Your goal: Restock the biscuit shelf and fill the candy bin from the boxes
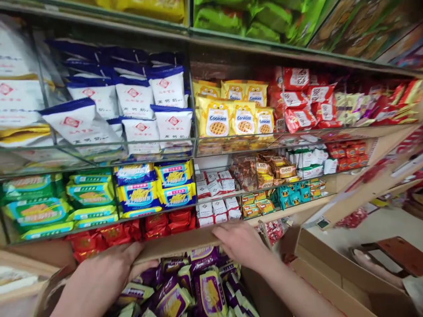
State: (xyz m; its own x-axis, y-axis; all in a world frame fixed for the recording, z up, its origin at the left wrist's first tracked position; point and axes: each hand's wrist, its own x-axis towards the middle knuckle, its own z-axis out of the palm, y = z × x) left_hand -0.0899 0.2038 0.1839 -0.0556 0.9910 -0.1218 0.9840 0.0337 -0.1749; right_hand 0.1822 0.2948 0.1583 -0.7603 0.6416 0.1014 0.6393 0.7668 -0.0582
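An opened cardboard box point(178, 241) stands low in front of me, against the shelves. Purple and pale yellow snack packets point(211, 290) fill it in a loose heap. My left hand point(102, 273) grips the upper edge of the box's far flap, with the thumb and fingers on either side of the cardboard. Further right, my right hand point(241, 244) has its fingers hooked over the same edge. Both hands are closed on the cardboard, above the packets. The left fingertips are partly hidden.
Glass-fronted shelves hold white-and-blue milk snack bags point(134, 97), yellow cookie packs point(218, 118), red packs point(295, 99) and green packets point(36, 211). A second cardboard box point(324, 268) stands open at right. Beyond it are a brown stool point(396, 253) and another person's limb point(380, 270).
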